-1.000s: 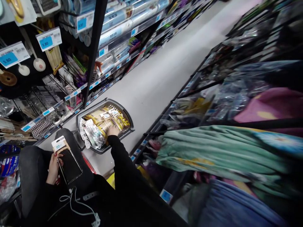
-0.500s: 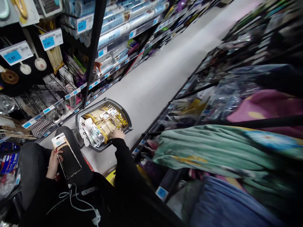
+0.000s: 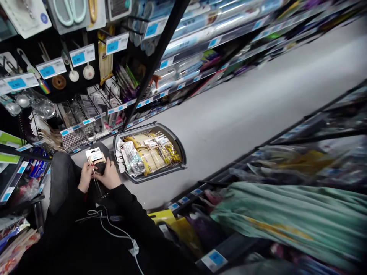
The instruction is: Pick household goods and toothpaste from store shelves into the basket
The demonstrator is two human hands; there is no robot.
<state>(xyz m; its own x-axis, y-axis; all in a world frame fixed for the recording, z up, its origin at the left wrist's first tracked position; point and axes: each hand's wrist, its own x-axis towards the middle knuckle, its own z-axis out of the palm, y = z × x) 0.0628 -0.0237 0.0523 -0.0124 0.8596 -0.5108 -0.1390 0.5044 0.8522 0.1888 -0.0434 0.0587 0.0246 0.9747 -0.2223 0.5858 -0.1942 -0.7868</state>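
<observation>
Over my lap I hold a carded item with a thin rectangular metal frame (image 3: pixel 97 187); its white header card (image 3: pixel 94 154) is at the top, with a light wood-coloured part below. My left hand (image 3: pixel 86 177) grips its left side, fingers curled. From the right, my right hand (image 3: pixel 109 175) closes on the same item, thumb and fingers near the middle. What the frame is for cannot be made out. Right of my hands, a grey shopping basket (image 3: pixel 185 154) stands on the floor, holding several yellow-and-clear packages (image 3: pixel 153 156) and white-carded packs (image 3: pixel 133 158).
Shelving with hanging ladles (image 3: pixel 88 71), price tags (image 3: pixel 82 56) and rolls (image 3: pixel 218 26) rises on the left and ahead. A grey aisle floor (image 3: pixel 212 130) runs away to the upper right. Green fabric (image 3: pixel 286 214) hangs at the right. A white cable (image 3: pixel 114 233) lies across my clothing.
My right hand has left the basket's packages and come to the carded item, joining my left hand. The camera view has shifted, so the basket appears further right.
</observation>
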